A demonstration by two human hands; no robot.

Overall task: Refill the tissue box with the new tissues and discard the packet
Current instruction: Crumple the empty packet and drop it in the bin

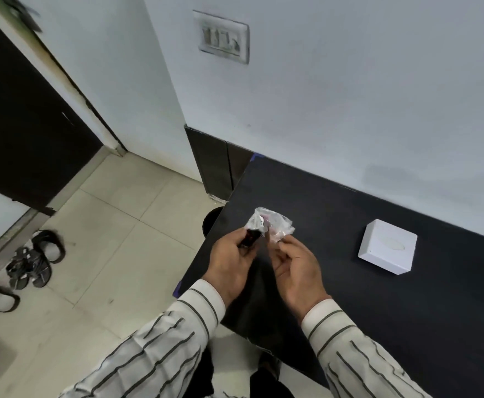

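A black table [378, 297] stands against the wall. 1 white tissue box [387, 250] rests on it, toward 2 o'clock from the table's middle.

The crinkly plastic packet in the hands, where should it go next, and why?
Probably over the table edge and down into the dark bin. The packet looks crumpled and empty, pinched between the left hand and the right hand, while the white tissue box sits closed on the black table. The bin is just left of the hands, partly hidden by the table.
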